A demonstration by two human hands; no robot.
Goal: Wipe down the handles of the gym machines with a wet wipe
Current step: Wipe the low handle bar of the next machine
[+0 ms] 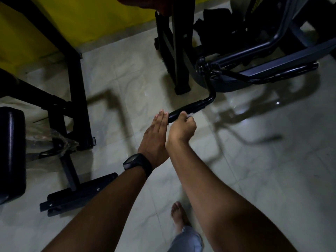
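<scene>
Right hand [182, 127] gripped the wipe [190, 115] round the handle [190, 108] with curled fingers [183, 113] to rub it; left hand [155, 135] lay flat, fingers straight, against the handle's end, probably steadying.

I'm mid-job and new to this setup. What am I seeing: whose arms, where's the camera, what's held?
There is one picture, from a camera worn on the person's head, looking down. The two arms are that person's own. The right hand grips the black handle of a gym machine, with a bit of wet wipe peeking out of its grip. The left hand, wearing a wristwatch, is flat beside the handle's end. Below lie tiled floor and a bare foot.
</scene>
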